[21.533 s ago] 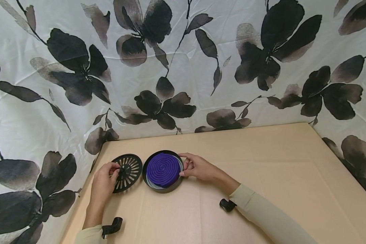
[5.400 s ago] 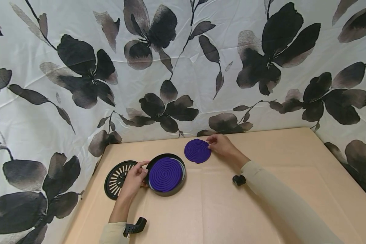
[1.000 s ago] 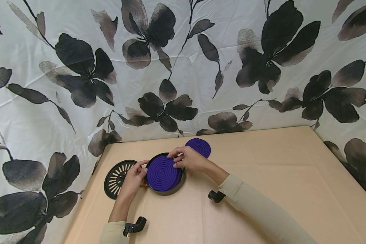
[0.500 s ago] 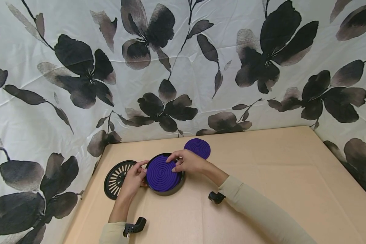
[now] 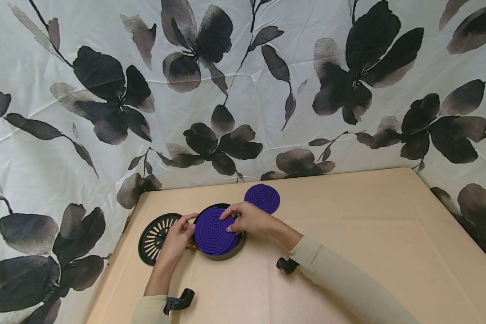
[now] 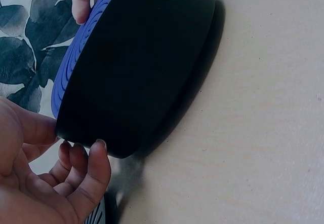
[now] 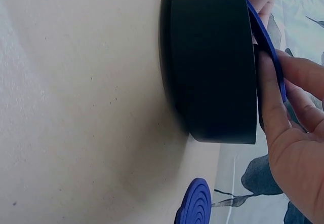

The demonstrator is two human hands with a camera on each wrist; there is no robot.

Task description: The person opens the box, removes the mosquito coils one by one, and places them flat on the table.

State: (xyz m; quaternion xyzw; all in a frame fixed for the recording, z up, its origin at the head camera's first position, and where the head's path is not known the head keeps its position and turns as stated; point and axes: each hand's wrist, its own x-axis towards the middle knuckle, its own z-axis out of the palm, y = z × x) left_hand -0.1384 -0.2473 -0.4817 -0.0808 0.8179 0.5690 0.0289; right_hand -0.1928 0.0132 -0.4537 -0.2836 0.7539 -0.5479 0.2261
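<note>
A round black tin (image 5: pixel 222 257) stands on the table, with a purple mosquito coil (image 5: pixel 213 231) across its top. My left hand (image 5: pixel 176 238) grips the tin's left rim, thumb at the edge and fingers bent against the side wall. At the right edge of the coil, my right hand (image 5: pixel 249 218) pinches it; the right wrist view shows the thumb under the raised edge of the coil (image 7: pixel 273 57) and fingers over it. What lies deeper in the tin is hidden. A second purple coil (image 5: pixel 263 198) lies flat behind the right hand.
A black slotted lid (image 5: pixel 147 243) lies left of the tin, partly behind the left hand. The light wooden table (image 5: pixel 348 234) reaches back to a white cloth (image 5: pixel 283 153) with dark flowers.
The lid went from my left hand to the table, and that hand took the tin. My right hand left one coil behind the tin, then came back and lifted another coil's edge.
</note>
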